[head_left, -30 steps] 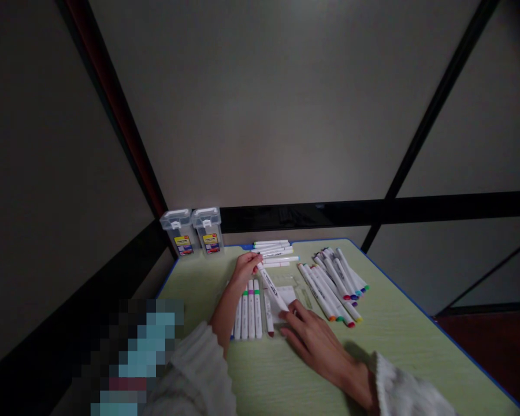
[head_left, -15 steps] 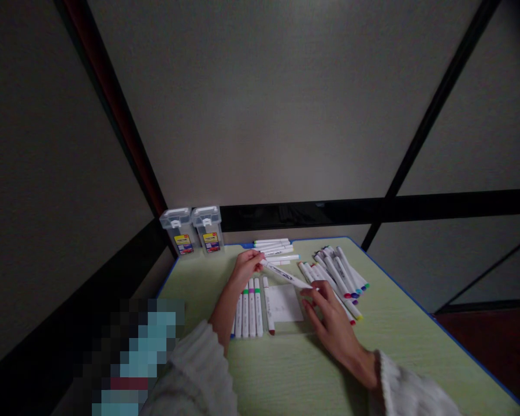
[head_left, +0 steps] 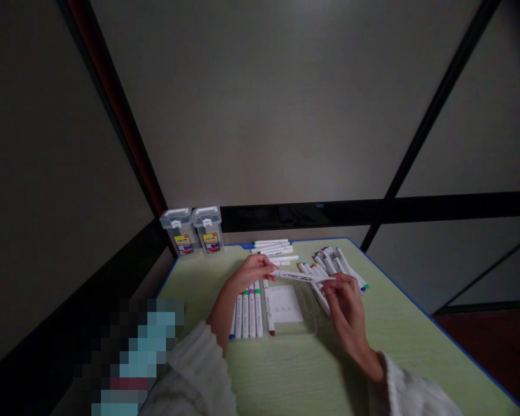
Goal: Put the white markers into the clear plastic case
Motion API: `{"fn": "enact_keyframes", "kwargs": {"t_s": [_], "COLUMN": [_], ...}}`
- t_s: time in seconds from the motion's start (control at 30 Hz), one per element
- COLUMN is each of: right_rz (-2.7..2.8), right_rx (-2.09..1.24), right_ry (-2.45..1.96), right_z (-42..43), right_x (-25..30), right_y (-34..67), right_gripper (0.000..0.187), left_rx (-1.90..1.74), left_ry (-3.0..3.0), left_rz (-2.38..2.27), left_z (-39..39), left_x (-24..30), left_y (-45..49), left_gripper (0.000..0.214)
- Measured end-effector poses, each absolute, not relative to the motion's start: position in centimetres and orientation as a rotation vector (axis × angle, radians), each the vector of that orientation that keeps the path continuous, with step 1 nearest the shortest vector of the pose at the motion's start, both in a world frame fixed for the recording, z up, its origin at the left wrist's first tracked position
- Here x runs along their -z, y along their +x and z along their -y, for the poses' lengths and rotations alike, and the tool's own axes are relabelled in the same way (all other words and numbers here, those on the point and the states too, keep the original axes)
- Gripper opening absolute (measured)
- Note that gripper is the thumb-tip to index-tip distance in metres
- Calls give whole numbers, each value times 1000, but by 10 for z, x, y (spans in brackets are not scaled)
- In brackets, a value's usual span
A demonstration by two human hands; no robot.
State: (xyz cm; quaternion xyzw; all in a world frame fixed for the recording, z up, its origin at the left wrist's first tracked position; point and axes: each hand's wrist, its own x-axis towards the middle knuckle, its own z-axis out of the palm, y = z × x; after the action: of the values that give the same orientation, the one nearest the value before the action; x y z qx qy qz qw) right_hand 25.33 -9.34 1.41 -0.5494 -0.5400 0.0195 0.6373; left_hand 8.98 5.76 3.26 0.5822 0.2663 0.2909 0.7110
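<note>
A white marker (head_left: 302,277) is held nearly level above the table, one end in each hand. My left hand (head_left: 252,273) pinches its left end, and my right hand (head_left: 345,306) has its fingers closed on the right end. Below it lies a white paper card (head_left: 288,305) in a clear plastic tray (head_left: 311,323). One marker with a dark red end (head_left: 269,315) rests along the card's left side. Left of that, several white markers with coloured bands (head_left: 251,312) lie side by side, their far ends partly hidden by my left hand.
Two clear lidded boxes (head_left: 207,231) with yellow labels stand at the table's back left. Several markers (head_left: 272,245) lie at the back edge, and a loose pile of markers (head_left: 335,263) spreads at the right. Behind the table (head_left: 277,375) rises a grey panelled wall (head_left: 264,115).
My right hand has moved right and slightly up, swinging the marker from a slant to nearly level. My left hand has shifted slightly right. More of the tray's right side shows.
</note>
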Motion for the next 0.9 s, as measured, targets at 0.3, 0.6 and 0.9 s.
{"fn": "enact_keyframes", "kwargs": {"t_s": [0.3, 0.6, 0.9], "right_rz": [960, 756, 790], "right_rx": [-176, -376, -569], "right_ry": [-1164, -1036, -973], "right_z": [89, 84, 84], "right_x": [-19, -13, -16], "right_y": [259, 259, 250], "right_gripper": [20, 35, 45], "left_rx": [-270, -94, 76], "left_ry": [1431, 1502, 1555], "left_rz": [-441, -432, -447], "left_z": [-43, -41, -30], "left_x": [-42, -48, -45], "left_y": [94, 95, 110], "left_gripper": [38, 46, 51]}}
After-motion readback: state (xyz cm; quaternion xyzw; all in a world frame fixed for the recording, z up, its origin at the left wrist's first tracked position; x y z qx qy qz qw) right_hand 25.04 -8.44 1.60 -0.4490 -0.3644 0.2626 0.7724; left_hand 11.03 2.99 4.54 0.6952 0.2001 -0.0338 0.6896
